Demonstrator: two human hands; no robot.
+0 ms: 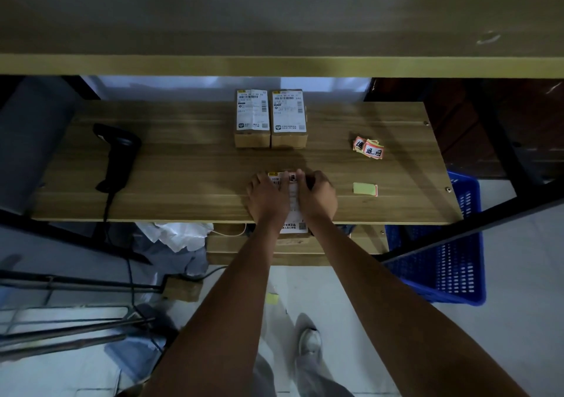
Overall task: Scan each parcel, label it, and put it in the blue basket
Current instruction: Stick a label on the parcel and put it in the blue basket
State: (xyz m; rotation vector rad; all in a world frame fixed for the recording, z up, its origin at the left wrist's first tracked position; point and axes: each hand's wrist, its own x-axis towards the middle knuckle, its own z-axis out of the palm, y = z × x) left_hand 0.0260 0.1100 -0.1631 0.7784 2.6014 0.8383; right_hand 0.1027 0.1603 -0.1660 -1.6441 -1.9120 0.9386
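While my left hand (267, 196) and right hand (317, 196) lie flat, gripping nothing, on the parcel (293, 204), I should rub the red sticker (292, 178) down firmly toward the parcel's corners.

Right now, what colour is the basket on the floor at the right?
Blue, with perforated sides: the basket shows best in the head view, its only view.

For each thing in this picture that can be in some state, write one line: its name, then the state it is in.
Near parcel: flat at the table's front edge, both hands on it, red label on top.
Two far parcels: side by side, untouched.
Scanner: lying on the table, unheld.
Label pile: loose on the table.
Blue basket: on the floor, contents hidden.
Left hand: pressing down.
Right hand: pressing down.
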